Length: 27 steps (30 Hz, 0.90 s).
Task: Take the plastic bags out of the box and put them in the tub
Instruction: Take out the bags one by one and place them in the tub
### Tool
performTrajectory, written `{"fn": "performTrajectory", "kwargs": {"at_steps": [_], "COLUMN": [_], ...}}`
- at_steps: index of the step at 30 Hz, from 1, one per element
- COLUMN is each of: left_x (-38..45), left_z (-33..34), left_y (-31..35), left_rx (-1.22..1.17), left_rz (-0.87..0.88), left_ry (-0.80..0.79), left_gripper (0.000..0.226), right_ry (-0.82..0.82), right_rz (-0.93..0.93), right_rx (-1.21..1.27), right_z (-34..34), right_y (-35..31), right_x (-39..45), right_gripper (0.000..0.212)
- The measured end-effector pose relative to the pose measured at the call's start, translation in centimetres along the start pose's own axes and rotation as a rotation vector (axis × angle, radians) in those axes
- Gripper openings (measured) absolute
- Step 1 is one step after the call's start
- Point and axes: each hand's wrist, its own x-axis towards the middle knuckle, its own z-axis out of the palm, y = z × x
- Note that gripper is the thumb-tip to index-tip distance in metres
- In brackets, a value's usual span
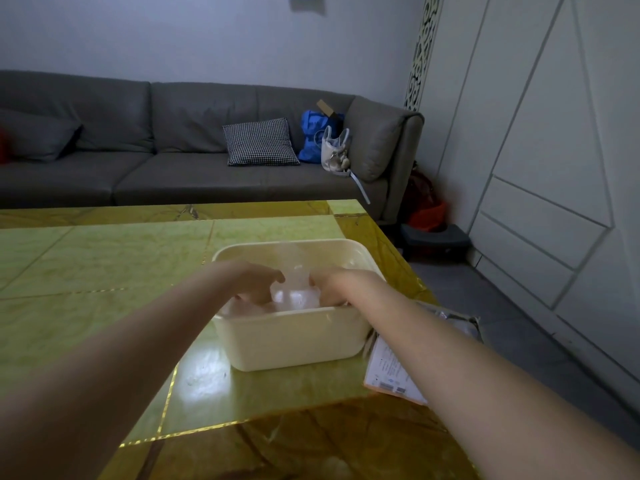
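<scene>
Currently both hands are inside tub [294,341]: left hand [258,282] & right hand [330,284] flank plastic bags [294,294] centred between, fingers curled onto them, approx. equidistant.

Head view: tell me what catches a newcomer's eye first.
Both hands reach into the cream tub at the table's right side, the left hand and right hand on either side of the clear plastic bags. Behind, a grey sofa carries a checked cushion.

Home living room: long grey sofa [194,150] along far wall, checked cushion [259,142], bags [323,140] at its right end, white panelled cupboards [540,150] right, glossy yellow-green tabletop [104,271] near.
</scene>
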Motion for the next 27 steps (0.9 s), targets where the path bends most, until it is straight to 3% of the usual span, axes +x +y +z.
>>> {"fn": "performTrajectory", "kwargs": {"at_steps": [3,5,8,10,13,17,19,23,27], "left_x": [-0.7,-1.6,-3.5,-4.4,-5.5,-6.1,-6.2,-5.9,-5.3], "left_z": [-0.4,-1.1,-2.2,-2.8,-2.6,-1.2,-0.4,0.7,1.5], "left_y": [-0.1,-0.1,1.4,3.6,7.8,12.0,13.4,15.2,16.2], "left_rx": [-0.024,-0.083,-0.188,-0.216,-0.181,-0.107,-0.087,-0.061,-0.056], "left_rz": [0.026,0.064,0.152,0.259,0.435,0.545,0.530,0.468,0.457], "left_ry": [0.083,0.238,0.555,0.648,0.565,0.451,0.409,0.406,0.349], "left_gripper": [0.058,0.044,0.025,0.022,0.024,0.022,0.024,0.032,0.032], "right_ry": [0.014,0.078,0.249,0.338,0.312,0.175,0.199,0.322,0.328], "right_rz": [-0.002,-0.024,-0.077,-0.078,0.006,0.088,0.117,0.234,0.259], "right_rx": [0.022,0.106,0.231,0.257,0.250,0.174,0.071,-0.016,0.002], "right_z": [-0.1,-0.6,-2.1,-3.1,-3.9,-3.1,-2.2,-0.1,1.9], "right_y": [0.3,0.9,2.1,3.1,5.3,8.2,9.2,11.0,11.6], "right_x": [-0.1,-0.5,-2.6,-4.3,-6.9,-9.5,-10.3,-10.8,-10.7], "right_gripper": [0.060,0.065,0.046,0.030,0.024,0.020,0.022,0.049,0.034]}}
